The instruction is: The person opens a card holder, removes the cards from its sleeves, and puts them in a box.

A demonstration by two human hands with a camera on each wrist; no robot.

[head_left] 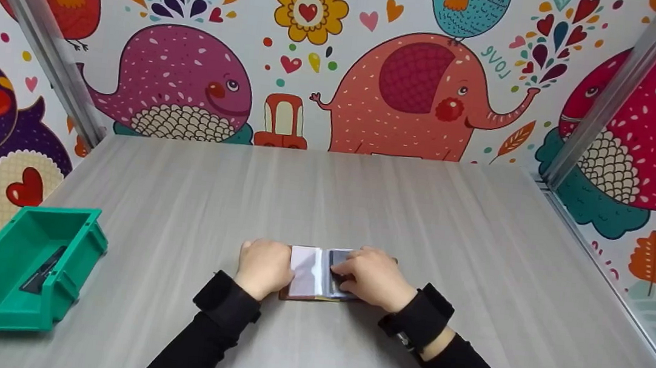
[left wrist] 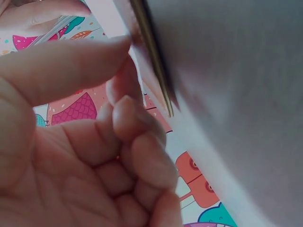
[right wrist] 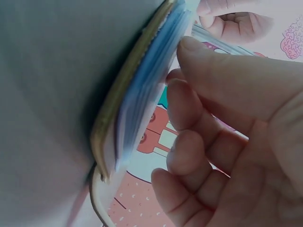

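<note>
A brown card holder (head_left: 301,296) lies spread open on the table, its clear plastic sleeves (head_left: 307,270) showing. The left-hand page looks white; a dark card or sleeve (head_left: 339,260) shows on the right side. My left hand (head_left: 264,267) grips the holder's left edge, its thumb on the page and its other fingers curled in the left wrist view. My right hand (head_left: 376,277) is over the right side, thumb and forefinger together at the sleeve surface. In the right wrist view the stack of bluish sleeves (right wrist: 147,71) stands above the tan cover (right wrist: 111,106), with a thin strap (right wrist: 97,196) at its edge.
A green bin (head_left: 3,319) stands at the table's left side, with a dark flat item (head_left: 43,270) inside. Printed walls with cartoon animals close off the back and sides of the table (head_left: 314,201). Metal posts (head_left: 44,38) stand at the rear corners.
</note>
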